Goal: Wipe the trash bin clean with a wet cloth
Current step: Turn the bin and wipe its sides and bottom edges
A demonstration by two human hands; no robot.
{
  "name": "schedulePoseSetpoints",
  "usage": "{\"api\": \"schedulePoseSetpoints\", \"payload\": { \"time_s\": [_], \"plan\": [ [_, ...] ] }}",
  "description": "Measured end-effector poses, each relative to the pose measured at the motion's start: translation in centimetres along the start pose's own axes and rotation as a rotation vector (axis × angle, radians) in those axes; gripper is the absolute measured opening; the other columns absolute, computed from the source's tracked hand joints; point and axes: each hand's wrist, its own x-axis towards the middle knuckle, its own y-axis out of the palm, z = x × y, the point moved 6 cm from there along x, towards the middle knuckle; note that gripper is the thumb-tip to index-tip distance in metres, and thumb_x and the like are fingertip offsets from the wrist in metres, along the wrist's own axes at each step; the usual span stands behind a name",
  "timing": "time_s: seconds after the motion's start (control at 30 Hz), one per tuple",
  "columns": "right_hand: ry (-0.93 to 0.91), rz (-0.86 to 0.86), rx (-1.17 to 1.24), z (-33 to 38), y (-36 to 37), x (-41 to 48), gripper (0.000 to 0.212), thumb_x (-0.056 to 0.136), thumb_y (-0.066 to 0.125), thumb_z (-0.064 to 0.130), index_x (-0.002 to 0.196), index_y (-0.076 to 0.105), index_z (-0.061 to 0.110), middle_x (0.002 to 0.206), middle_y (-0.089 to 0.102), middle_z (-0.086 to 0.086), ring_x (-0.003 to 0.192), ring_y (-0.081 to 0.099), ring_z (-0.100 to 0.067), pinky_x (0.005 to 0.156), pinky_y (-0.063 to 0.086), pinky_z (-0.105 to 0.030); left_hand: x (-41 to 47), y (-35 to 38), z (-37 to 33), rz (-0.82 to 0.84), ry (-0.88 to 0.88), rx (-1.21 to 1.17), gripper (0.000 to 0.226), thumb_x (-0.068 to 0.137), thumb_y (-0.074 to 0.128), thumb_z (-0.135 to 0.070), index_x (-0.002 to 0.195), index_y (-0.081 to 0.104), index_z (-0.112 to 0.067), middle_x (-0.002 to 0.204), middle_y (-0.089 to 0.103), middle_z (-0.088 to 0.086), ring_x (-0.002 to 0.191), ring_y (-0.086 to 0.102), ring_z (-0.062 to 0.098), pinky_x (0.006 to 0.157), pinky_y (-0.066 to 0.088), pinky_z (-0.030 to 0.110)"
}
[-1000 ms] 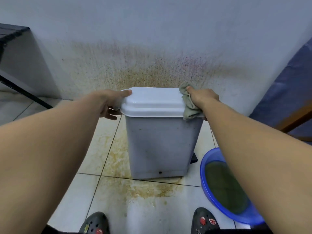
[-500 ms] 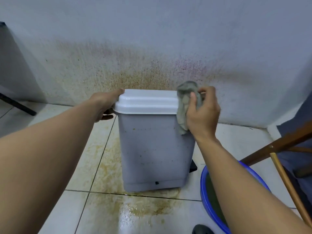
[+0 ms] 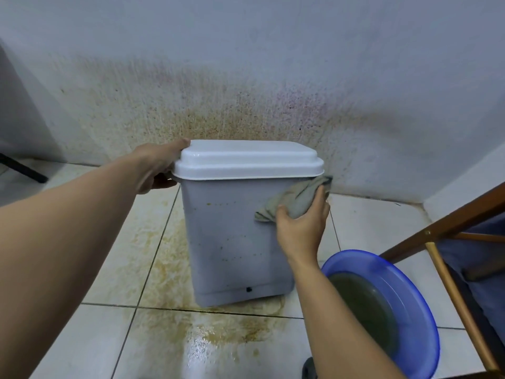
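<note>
One bin (image 3: 232,242), one cloth (image 3: 296,199): left grip (image 3: 155,165) clasps the lid (image 3: 246,160), right grip (image 3: 302,231) clutches the cloth.

A grey trash bin (image 3: 232,242) stands on the tiled floor (image 3: 109,255) close to a wall (image 3: 246,64), with its white lid (image 3: 246,160) down. The left hand (image 3: 158,165) holds the lid's left edge, thumb on top and fingers curled under, while the right hand (image 3: 303,228) grips a bunched grey-green cloth (image 3: 297,198) and presses it on the bin's front, near the right corner just under the lid. Brown stains mark the wall and floor, small spots dot the bin's front, and a blue bowl (image 3: 426,310) of murky water (image 3: 366,305) sits on the floor just right of the bin, beside a wooden frame (image 3: 451,222).
</note>
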Motion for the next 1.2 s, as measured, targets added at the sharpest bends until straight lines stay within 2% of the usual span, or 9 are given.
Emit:
{"api": "schedulePoseSetpoints", "payload": {
  "time_s": [0.1, 0.23, 0.37, 0.47, 0.57, 0.7, 0.9, 1.07, 1.2],
  "plan": [
    [-0.038, 0.008, -0.118, -0.1, -0.2, 0.2, 0.076, 0.084, 0.074, 0.016, 0.150, 0.037, 0.015, 0.147, 0.040, -0.006, 0.136, 0.039, -0.026, 0.111, 0.033, -0.031, 0.1, -0.2, 0.1, -0.003, -0.013, -0.029, 0.055, 0.084, 0.080, -0.057, 0.108, 0.068, -0.010, 0.094, 0.068, 0.008, 0.072, 0.067, 0.022, 0.071, 0.063, 0.036],
    [-0.118, -0.100, -0.194, -0.7, -1.5, 1.1, 0.048, 0.079, 0.081, 0.027, 0.121, 0.061, 0.015, 0.132, 0.039, -0.003, 0.126, 0.036, -0.026, 0.095, 0.048, -0.037, 0.2, 0.0, 0.2, 0.033, -0.025, -0.028, 0.061, 0.082, 0.081, -0.057, 0.117, 0.070, -0.008, 0.094, 0.069, 0.010, 0.069, 0.067, 0.022, 0.064, 0.065, 0.034],
    [-0.194, -0.086, -0.200, -0.6, -1.0, 1.1, 0.037, 0.081, 0.076, 0.027, 0.112, 0.060, 0.014, 0.126, 0.049, -0.001, 0.114, 0.048, -0.024, 0.091, 0.051, -0.040, 0.2, -0.1, 0.1, 0.035, -0.011, -0.039, 0.057, 0.085, 0.079, -0.056, 0.115, 0.068, -0.009, 0.095, 0.067, 0.009, 0.069, 0.066, 0.021, 0.070, 0.063, 0.036],
    [-0.229, -0.141, -0.162, 0.7, 0.5, 0.0, 0.039, 0.079, 0.075, 0.020, 0.114, 0.061, 0.012, 0.115, 0.056, -0.007, 0.103, 0.058, -0.031, 0.087, 0.051, -0.044, 0.2, 0.2, 0.1, 0.029, -0.003, -0.054, 0.051, 0.085, 0.078, -0.055, 0.110, 0.068, -0.012, 0.087, 0.063, 0.006, 0.066, 0.062, 0.020, 0.080, 0.064, 0.039],
    [-0.364, -0.061, -0.123, 3.9, 4.4, -3.1, 0.041, 0.074, 0.076, 0.017, 0.112, 0.062, 0.011, 0.111, 0.058, -0.010, 0.101, 0.058, -0.032, 0.083, 0.051, -0.041, 0.5, 0.3, 0.0, 0.026, -0.005, -0.055, 0.044, 0.087, 0.075, -0.056, 0.103, 0.067, -0.016, 0.081, 0.059, 0.004, 0.065, 0.060, 0.019, 0.084, 0.063, 0.039],
    [-0.449, 0.076, -0.106, 6.0, 7.3, -6.0, 0.046, 0.074, 0.075, 0.017, 0.117, 0.058, 0.018, 0.116, 0.053, -0.005, 0.103, 0.056, -0.030, 0.081, 0.053, -0.044, 0.7, 0.5, 0.0, 0.012, -0.014, -0.018, 0.034, 0.090, 0.069, -0.055, 0.091, 0.064, -0.021, 0.081, 0.057, 0.002, 0.065, 0.054, 0.017, 0.076, 0.061, 0.036],
    [-0.133, -0.379, 0.048, 0.7, -0.5, -0.6, 0.044, 0.072, 0.065, 0.018, 0.116, 0.059, 0.024, 0.112, 0.042, 0.002, 0.105, 0.049, -0.032, 0.090, 0.049, -0.051, 0.8, 1.1, -0.1, 0.062, 0.027, 0.024, 0.048, 0.082, 0.067, -0.072, 0.093, 0.066, -0.026, 0.076, 0.051, -0.002, 0.062, 0.039, 0.016, 0.067, 0.052, 0.033],
    [-0.108, -0.283, 0.066, 0.5, -0.3, 0.5, 0.044, 0.079, 0.067, 0.010, 0.120, 0.056, 0.021, 0.116, 0.043, 0.000, 0.104, 0.057, -0.026, 0.087, 0.048, -0.029, 0.5, 1.5, -0.6, 0.056, 0.043, 0.022, 0.038, 0.084, 0.072, -0.061, 0.090, 0.061, -0.024, 0.076, 0.052, -0.003, 0.059, 0.042, 0.016, 0.067, 0.052, 0.031],
    [-0.244, -0.127, 0.055, 2.6, 4.5, -3.4, 0.052, 0.074, 0.068, 0.009, 0.125, 0.059, 0.015, 0.121, 0.047, -0.008, 0.106, 0.057, -0.029, 0.093, 0.050, -0.036, 0.6, 1.7, -0.7, 0.037, 0.041, 0.024, 0.037, 0.085, 0.071, -0.059, 0.091, 0.063, -0.024, 0.079, 0.056, -0.001, 0.059, 0.048, 0.017, 0.068, 0.052, 0.031]
  ]
}}
